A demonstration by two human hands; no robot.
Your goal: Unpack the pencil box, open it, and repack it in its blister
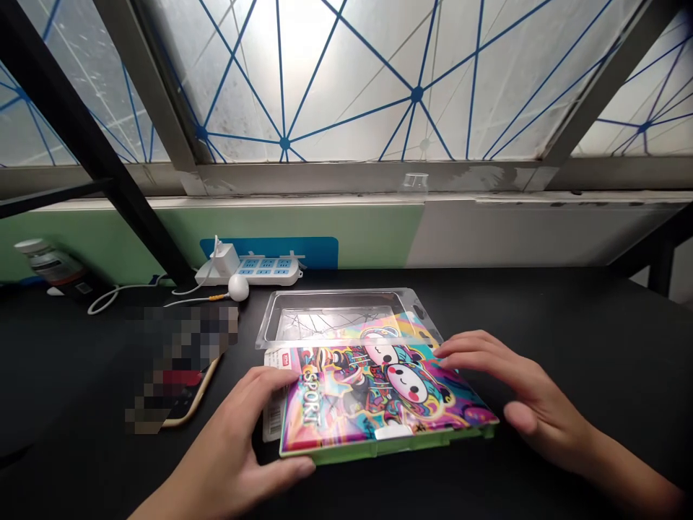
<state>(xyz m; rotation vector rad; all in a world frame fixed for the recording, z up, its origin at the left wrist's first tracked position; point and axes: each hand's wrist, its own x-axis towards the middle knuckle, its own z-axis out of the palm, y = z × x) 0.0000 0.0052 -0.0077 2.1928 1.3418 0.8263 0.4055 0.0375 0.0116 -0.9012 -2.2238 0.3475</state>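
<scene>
A flat, brightly printed case with cartoon faces and the word SPORT lies on the black table, its green edge toward me. My left hand grips its left side, thumb under the near edge and fingers on the left rim. At the case's upper right corner my right hand lies flat with fingers stretched out, the fingertips touching it. A clear plastic tray lies just behind the case, partly under it. A white card sticks out from beneath the case's left side.
A phone lies left of the case. Behind it are a white power strip with a plugged charger, white cables and a small white round thing. A bottle lies at far left. A black post rises at left.
</scene>
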